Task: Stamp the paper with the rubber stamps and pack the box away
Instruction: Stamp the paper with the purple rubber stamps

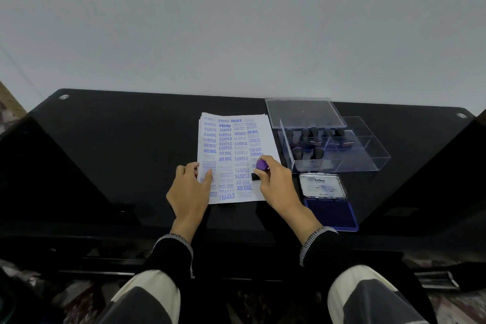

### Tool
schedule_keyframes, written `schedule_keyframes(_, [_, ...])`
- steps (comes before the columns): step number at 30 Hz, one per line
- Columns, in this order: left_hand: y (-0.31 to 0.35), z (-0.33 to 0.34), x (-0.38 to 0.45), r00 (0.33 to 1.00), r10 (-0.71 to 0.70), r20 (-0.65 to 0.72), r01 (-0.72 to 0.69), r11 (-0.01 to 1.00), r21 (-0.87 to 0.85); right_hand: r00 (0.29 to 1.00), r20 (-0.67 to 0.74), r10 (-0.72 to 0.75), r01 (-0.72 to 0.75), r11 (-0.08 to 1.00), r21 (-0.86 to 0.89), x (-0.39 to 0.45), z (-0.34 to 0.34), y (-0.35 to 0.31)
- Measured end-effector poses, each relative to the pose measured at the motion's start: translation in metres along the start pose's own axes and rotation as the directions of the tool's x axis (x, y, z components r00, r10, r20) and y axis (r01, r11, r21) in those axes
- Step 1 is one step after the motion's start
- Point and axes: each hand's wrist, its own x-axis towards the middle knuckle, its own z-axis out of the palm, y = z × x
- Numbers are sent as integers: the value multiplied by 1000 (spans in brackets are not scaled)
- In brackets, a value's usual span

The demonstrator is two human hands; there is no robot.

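Black desk [105, 139]: clear box [363, 158] holds stamps [305, 134]; right fingers [265, 166] clamp stamp [259, 169], left fingers [207, 176] flat on paper [231, 144].

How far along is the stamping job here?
Well along: the paper is nearly covered with blue prints. In hand: the right hand grips a purple-topped stamp on the sheet while the left hand holds it flat. Left: the ink pad lies open and the clear box is unpacked.

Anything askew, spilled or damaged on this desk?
Nothing spilled or damaged. The paper lies slightly skewed on the desk, its stamps crowded and overlapping. Left hand rests on it; right hand holds a purple stamp.
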Motion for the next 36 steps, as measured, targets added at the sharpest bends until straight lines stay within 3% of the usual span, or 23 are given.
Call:
schedule_keyframes(7, [-2, 0, 0, 1000, 4, 0, -4, 1000, 0, 995, 89, 55, -51, 998, -41, 19, -7, -5])
schedule_keyframes(16, [-3, 1, 1, 1000, 21, -5, -21, 1000, -1, 1000, -1, 25, -25, 999, 25, -2, 1, 1])
schedule_keyframes(27, [-3, 2, 0, 1000, 30, -7, -30, 1000, 4, 996, 67, 53, -50, 998, -44, 19, -4, -3])
schedule_keyframes(36, [-4, 3, 0, 999, 36, -6, -36, 999, 7, 1000, -10, 19, -19, 999, 46, -3, 4, 2])
